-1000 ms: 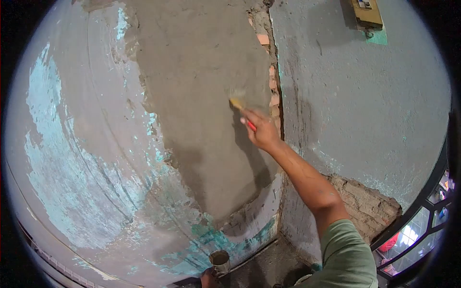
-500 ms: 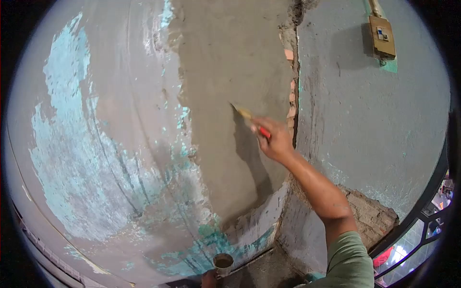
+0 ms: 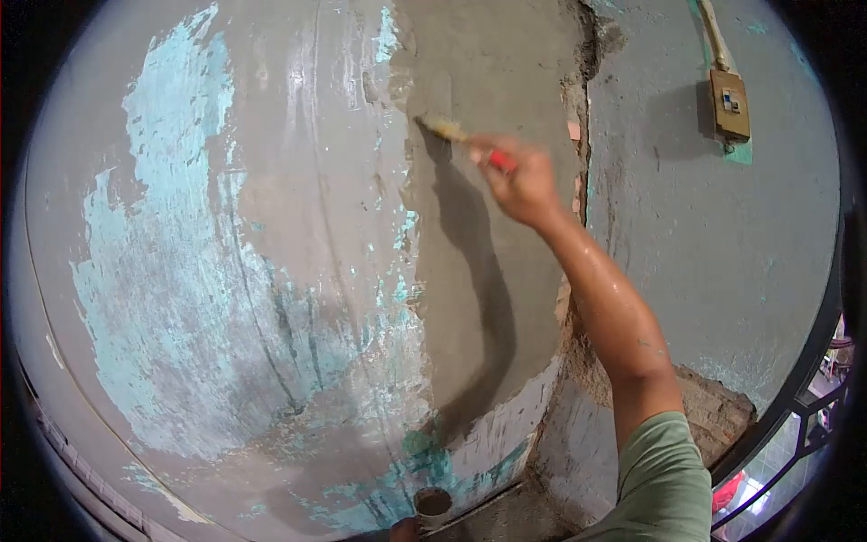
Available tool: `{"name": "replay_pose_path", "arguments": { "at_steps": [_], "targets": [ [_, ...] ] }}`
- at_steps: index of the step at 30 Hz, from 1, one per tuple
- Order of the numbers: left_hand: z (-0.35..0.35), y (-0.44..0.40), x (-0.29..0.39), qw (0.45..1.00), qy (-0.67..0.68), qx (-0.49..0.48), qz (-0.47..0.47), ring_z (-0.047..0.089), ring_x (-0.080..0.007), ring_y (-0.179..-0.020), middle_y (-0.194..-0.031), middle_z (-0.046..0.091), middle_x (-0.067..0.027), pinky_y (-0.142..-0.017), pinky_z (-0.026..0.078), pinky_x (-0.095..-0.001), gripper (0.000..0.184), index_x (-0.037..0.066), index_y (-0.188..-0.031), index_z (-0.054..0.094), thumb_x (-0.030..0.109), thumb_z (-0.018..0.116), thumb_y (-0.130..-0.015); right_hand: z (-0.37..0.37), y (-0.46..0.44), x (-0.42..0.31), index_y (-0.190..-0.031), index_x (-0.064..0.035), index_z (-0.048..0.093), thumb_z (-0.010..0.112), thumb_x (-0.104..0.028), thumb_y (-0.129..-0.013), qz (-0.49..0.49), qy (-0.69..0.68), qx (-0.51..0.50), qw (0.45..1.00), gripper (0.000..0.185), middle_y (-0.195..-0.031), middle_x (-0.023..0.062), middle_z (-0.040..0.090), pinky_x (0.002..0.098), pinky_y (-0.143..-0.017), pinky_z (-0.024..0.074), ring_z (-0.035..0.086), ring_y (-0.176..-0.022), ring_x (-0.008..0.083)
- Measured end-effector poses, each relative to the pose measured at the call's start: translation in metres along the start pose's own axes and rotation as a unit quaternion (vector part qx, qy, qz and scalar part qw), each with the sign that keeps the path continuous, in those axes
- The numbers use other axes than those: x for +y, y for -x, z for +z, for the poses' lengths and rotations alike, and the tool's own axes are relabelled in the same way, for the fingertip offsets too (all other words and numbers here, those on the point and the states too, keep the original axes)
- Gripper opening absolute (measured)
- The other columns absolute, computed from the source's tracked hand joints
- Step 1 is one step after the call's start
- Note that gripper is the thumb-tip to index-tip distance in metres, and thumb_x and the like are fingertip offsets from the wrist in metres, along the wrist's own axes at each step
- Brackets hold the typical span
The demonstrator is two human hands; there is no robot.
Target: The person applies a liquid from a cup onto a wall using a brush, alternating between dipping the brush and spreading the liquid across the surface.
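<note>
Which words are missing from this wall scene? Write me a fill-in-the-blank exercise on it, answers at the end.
The right hand holds a bristled ____. The sleeve on that arm is ____. In the picture, the switch box is to the ____ of the grey-brown plaster. The left hand, only partly in view, is ____ in the picture than the right hand.
Missing words: brush; green; right; lower.

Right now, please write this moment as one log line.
right hand: holding brush near left edge of plaster | left hand: at cup, partly visible
</note>
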State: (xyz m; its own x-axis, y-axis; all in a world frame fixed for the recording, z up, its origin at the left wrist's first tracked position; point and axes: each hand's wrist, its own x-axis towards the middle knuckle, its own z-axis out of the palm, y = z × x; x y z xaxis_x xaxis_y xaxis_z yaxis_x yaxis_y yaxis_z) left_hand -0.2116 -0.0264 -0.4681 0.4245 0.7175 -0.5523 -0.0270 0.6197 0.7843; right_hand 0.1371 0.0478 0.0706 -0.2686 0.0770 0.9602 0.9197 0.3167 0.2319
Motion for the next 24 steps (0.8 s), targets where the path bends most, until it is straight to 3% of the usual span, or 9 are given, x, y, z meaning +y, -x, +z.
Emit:
{"name": "replay_pose_path", "arguments": {
  "at_steps": [3,6,10,12,13,15,16,20,24],
  "targets": [
    [-0.017,-0.020,-0.017,0.999,-0.006,-0.027,0.027,0.055,-0.0319,-0.112,-0.127,0.053,-0.0135,-0.089,0.046,-0.0491,0.042,0.006,-0.131,0.050,0.032,0.048,-0.099,-0.001,-0.059,0.015,-0.104,0.0046,0.063,0.065,-0.015,-0.088,0.233,-0.281,0.157,0.918,0.026,-0.096,0.0152,0.070,0.0351,-0.075,0.0535,0.070,-0.085,0.0259],
    [-0.025,-0.041,-0.036,0.999,0.036,-0.017,0.031,0.058,-0.0329,-0.107,-0.122,0.057,-0.0133,-0.087,0.046,-0.0478,0.037,0.006,-0.127,0.054,0.028,0.050,-0.098,0.018,-0.093,0.035,-0.099,0.0118,0.059,0.062,-0.015,-0.090,0.306,-0.518,0.239,0.762,0.028,-0.093,0.0177,0.068,0.0329,-0.073,0.0559,0.069,-0.081,0.0242],
    [-0.037,-0.061,-0.055,0.961,-0.224,0.041,0.154,0.059,-0.0327,-0.106,-0.121,0.058,-0.0141,-0.087,0.046,-0.0455,0.034,0.004,-0.123,0.057,0.025,0.049,-0.097,0.022,-0.052,0.076,-0.094,0.0133,0.058,0.061,-0.012,-0.090,0.374,-0.565,0.261,0.687,0.026,-0.090,0.0183,0.066,0.0293,-0.072,0.0599,0.070,-0.078,0.0244],
    [-0.043,-0.074,-0.067,0.916,-0.352,0.064,0.180,0.058,-0.0329,-0.107,-0.124,0.056,-0.0149,-0.088,0.046,-0.0447,0.035,0.003,-0.124,0.058,0.025,0.048,-0.098,0.006,-0.044,0.081,-0.091,0.0121,0.059,0.061,-0.011,-0.090,0.381,-0.470,0.292,0.741,0.023,-0.089,0.0176,0.066,0.0286,-0.071,0.0599,0.070,-0.076,0.0246],
    [-0.040,-0.072,-0.070,0.961,-0.237,0.069,0.122,0.058,-0.0330,-0.109,-0.127,0.055,-0.0156,-0.089,0.046,-0.0447,0.036,0.003,-0.125,0.057,0.026,0.047,-0.099,0.000,-0.045,0.083,-0.089,0.0115,0.059,0.061,-0.010,-0.089,0.380,-0.420,0.306,0.765,0.022,-0.088,0.0172,0.065,0.0282,-0.070,0.0599,0.070,-0.075,0.0246],
    [-0.009,-0.035,-0.039,0.997,0.004,0.072,0.006,0.056,-0.0332,-0.111,-0.131,0.053,-0.0170,-0.090,0.046,-0.0447,0.039,0.003,-0.129,0.055,0.028,0.044,-0.100,-0.006,-0.066,0.065,-0.086,0.0105,0.059,0.061,-0.010,-0.089,0.322,-0.498,0.301,0.747,0.021,-0.087,0.0168,0.065,0.0284,-0.070,0.0599,0.070,-0.072,0.0245],
    [-0.004,-0.029,-0.036,0.998,0.017,0.064,0.008,0.056,-0.0333,-0.112,-0.131,0.053,-0.0170,-0.090,0.046,-0.0448,0.040,0.003,-0.129,0.054,0.029,0.044,-0.100,-0.003,-0.075,0.058,-0.084,0.0099,0.059,0.062,-0.010,-0.089,0.292,-0.535,0.299,0.735,0.020,-0.087,0.0165,0.065,0.0285,-0.070,0.0600,0.070,-0.071,0.0244],
    [-0.005,-0.033,-0.052,0.994,-0.053,0.037,0.083,0.055,-0.0336,-0.113,-0.132,0.052,-0.0172,-0.091,0.045,-0.0454,0.042,0.004,-0.131,0.053,0.031,0.043,-0.100,0.033,-0.050,0.065,-0.090,0.0110,0.059,0.061,-0.009,-0.090,0.348,-0.562,0.261,0.703,0.020,-0.086,0.0169,0.065,0.0279,-0.070,0.0600,0.069,-0.071,0.0235],
    [-0.013,-0.046,-0.074,0.988,-0.055,0.029,0.138,0.054,-0.0339,-0.115,-0.133,0.052,-0.0174,-0.091,0.045,-0.0461,0.044,0.004,-0.132,0.052,0.033,0.043,-0.101,0.008,-0.010,0.062,-0.094,0.0110,0.060,0.062,-0.012,-0.090,0.369,-0.424,0.297,0.772,0.024,-0.091,0.0175,0.066,0.0304,-0.076,0.0593,0.069,-0.079,0.0245]
  ]
}}
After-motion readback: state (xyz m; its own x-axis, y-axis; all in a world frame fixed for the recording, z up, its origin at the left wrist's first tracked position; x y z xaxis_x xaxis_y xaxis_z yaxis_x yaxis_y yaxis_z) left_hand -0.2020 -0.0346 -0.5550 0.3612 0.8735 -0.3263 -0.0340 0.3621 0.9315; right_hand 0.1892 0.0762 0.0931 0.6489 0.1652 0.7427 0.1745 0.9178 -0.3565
